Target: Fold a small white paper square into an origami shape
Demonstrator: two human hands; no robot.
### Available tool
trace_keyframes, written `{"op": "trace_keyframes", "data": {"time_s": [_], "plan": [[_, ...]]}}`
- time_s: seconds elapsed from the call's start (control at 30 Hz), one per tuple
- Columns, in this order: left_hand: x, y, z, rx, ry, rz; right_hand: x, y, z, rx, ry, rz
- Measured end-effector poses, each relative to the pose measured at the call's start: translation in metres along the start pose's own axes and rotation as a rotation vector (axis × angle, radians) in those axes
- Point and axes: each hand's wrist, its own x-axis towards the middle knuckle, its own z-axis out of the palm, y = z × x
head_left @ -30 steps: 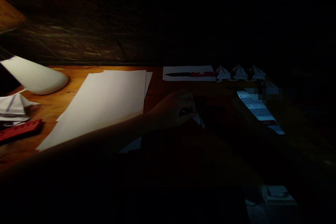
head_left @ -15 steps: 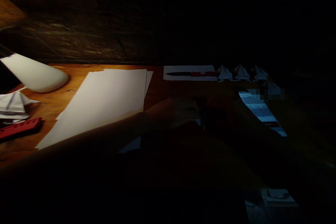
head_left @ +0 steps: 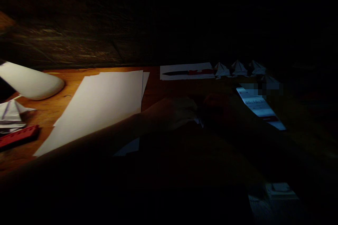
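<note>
My left hand (head_left: 176, 112) reaches in from the left, its fingers closed on a small folded piece of white paper (head_left: 199, 122), of which only a corner shows below the fingertips. Close beside it on the right, my right hand (head_left: 218, 104) lies in deep shadow. Its fingers look curled, and what they hold, if anything, is hidden. Left of my hands, partly under my left forearm, lie white paper sheets (head_left: 111, 98). Beyond the hands, a knife with a red handle (head_left: 198, 72) rests on a strip of white paper (head_left: 169, 67).
Several folded paper shapes (head_left: 239, 68) stand in a row at the back right, near a lit phone (head_left: 260, 105). At left are a white rounded lamp-like object (head_left: 37, 81), another folded paper (head_left: 12, 114) and a red bar (head_left: 19, 137). A dark wall closes off the back.
The view has shifted slightly, so the sheets, knife and phone appear a little further left. Both hands remain close together, with the folded paper still at my left fingertips.
</note>
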Motion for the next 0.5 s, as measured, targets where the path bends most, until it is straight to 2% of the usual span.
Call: {"op": "trace_keyframes", "data": {"time_s": [0.17,0.3,0.37,0.43,0.5], "plan": [[-0.002,0.002,-0.005,-0.041,-0.020,-0.001,-0.004,-0.013,-0.005,-0.086,-0.055,-0.006],[-0.005,0.006,-0.005,0.005,-0.079,-0.033,-0.012,-0.037,-0.005,-0.264,-0.037,0.032],[-0.008,0.006,-0.004,0.024,-0.039,-0.023,-0.015,-0.052,-0.003,-0.351,-0.022,0.048],[-0.011,0.002,-0.002,0.027,0.067,-0.016,-0.017,-0.064,-0.002,-0.401,-0.035,0.065],[-0.015,-0.004,-0.002,0.024,0.160,-0.064,-0.017,-0.070,-0.002,-0.442,-0.032,0.087]]}}
